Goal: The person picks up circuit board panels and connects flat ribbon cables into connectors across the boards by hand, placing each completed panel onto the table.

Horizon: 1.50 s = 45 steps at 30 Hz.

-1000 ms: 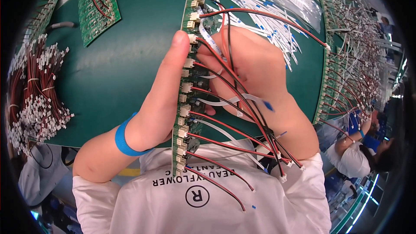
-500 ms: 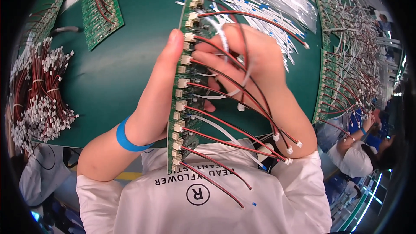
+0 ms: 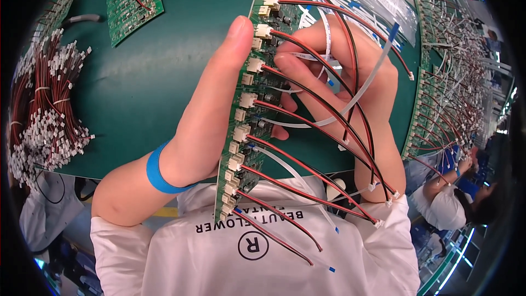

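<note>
**Board's tipped over a bit, and that loose ribbon has flipped up**

So compared with half a second ago, the circuit board (image 3: pixel 257 90) is higher in view and leans more to the right at its top end. It's up in the air over the edge of the green table (image 3: pixel 142 77), seen nearly edge-on, bottom end in front of the shirt (image 3: pixel 296 274).

Left hand (image 3: pixel 211 109) is clamped on it: thumb along the left edge, other fingers wrapped behind, a couple of tips poking out on the far side. Right hand (image 3: pixel 368 68) has moved over with the board. Its thumb and index finger look pinched together on a white ribbon cable (image 3: pixel 300 55), right at the board's upper half; can't tell if that ribbon's end is seated.

Biggest change is the loose ribbon (image 3: pixel 378 67): its blue tip now points up, strip curving across the right hand. My read: the fiddly bit is still in hand, and that strip plus the red-and-black leads (image 3: pixel 308 170) crowd the working fingers.
</note>
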### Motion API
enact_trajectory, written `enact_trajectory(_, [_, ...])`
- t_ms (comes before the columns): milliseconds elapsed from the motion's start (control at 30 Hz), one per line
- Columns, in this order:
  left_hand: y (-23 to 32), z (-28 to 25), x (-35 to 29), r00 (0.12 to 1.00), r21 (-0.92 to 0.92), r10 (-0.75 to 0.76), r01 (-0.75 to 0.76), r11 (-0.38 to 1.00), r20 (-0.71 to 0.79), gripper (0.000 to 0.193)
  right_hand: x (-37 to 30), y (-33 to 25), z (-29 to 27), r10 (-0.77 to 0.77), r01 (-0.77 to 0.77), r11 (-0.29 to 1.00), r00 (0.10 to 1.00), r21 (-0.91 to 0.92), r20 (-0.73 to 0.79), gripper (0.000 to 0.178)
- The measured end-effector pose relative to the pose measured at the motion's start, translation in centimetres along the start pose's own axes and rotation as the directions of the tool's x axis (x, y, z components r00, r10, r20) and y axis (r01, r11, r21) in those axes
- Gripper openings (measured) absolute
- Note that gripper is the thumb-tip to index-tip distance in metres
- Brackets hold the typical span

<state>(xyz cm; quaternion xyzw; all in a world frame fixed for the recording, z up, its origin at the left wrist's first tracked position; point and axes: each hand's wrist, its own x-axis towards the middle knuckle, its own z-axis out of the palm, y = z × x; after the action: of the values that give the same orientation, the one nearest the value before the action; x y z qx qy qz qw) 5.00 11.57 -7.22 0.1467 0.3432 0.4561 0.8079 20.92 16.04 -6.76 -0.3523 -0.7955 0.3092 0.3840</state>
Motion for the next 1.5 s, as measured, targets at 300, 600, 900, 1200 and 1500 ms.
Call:
enact_trajectory(300, [-0.1,1.8,-0.1,0.985,0.167,0.056,-0.028,0.986,-0.165,0.058,-0.1,0.7,1.5,-0.066,0.067,0.998,0.997,0.004,-0.05,0.023])
enact_trajectory(600, [0.0,1.2,-0.3,0.996,0.116,0.005,0.006,0.993,-0.093,0.056,-0.4,1.0,2.2,-0.087,0.087,0.996,0.993,-0.004,-0.074,0.026])
enact_trajectory(900, [-0.2,0.4,0.1,0.999,0.088,0.02,-0.023,0.996,0.028,0.058,-0.3,1.2,2.5,-0.145,0.143,0.989,0.987,-0.036,-0.066,0.028])
enact_trajectory(1200, [-0.1,0.6,-0.1,1.0,0.07,0.012,-0.01,0.998,-0.026,0.06,0.0,1.2,2.3,-0.107,0.111,0.993,0.988,0.033,-0.111,0.012])
enact_trajectory(1500, [1.3,0.2,-1.4,0.993,-0.166,-0.009,0.028,0.986,0.118,0.068,0.2,-1.3,-0.6,0.187,-0.221,0.919,0.973,0.327,0.133,0.028])
